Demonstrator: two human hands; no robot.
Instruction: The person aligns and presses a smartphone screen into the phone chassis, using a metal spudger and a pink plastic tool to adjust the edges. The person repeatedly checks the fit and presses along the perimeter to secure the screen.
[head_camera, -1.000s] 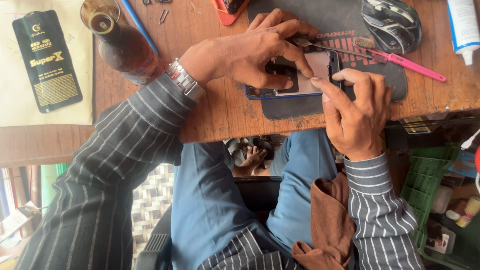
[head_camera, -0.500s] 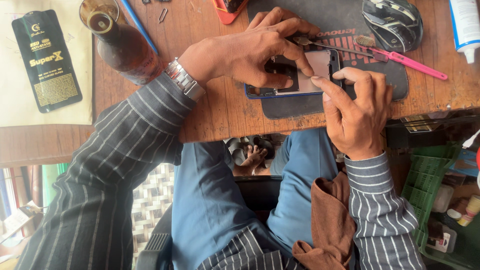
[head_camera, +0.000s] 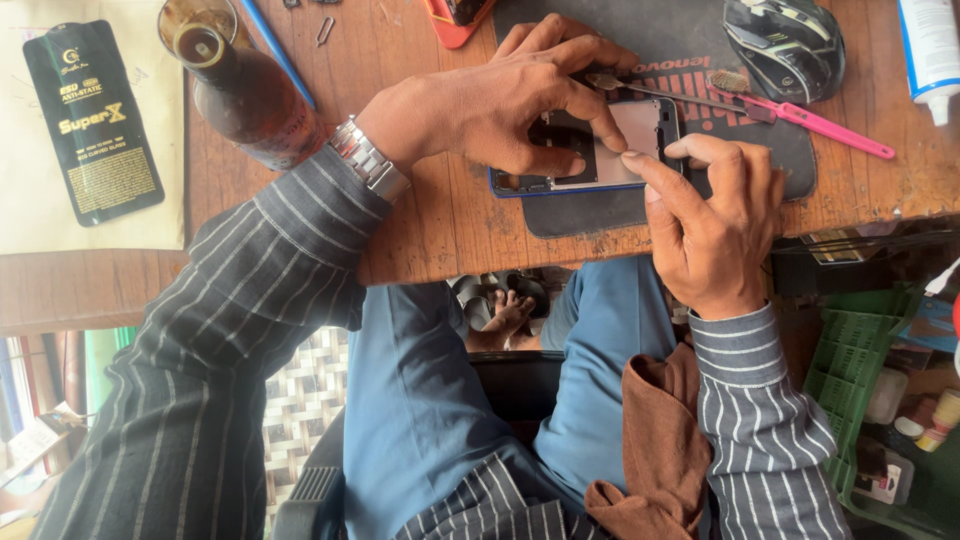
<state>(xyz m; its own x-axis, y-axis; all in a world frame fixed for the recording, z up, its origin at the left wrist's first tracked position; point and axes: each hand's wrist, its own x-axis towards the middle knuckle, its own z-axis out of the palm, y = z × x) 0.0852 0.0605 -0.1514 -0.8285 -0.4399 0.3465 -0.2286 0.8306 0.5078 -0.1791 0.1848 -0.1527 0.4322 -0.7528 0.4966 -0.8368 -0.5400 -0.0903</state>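
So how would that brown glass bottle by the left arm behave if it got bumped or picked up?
The bottle stands upright and looks tall for its narrow base, so a knock from the left sleeve beside it could probably tip it. It has no cap, so any contents might spill. Being round smooth glass, it would likely roll, feel slippery, and could break if it fell off the wooden table.
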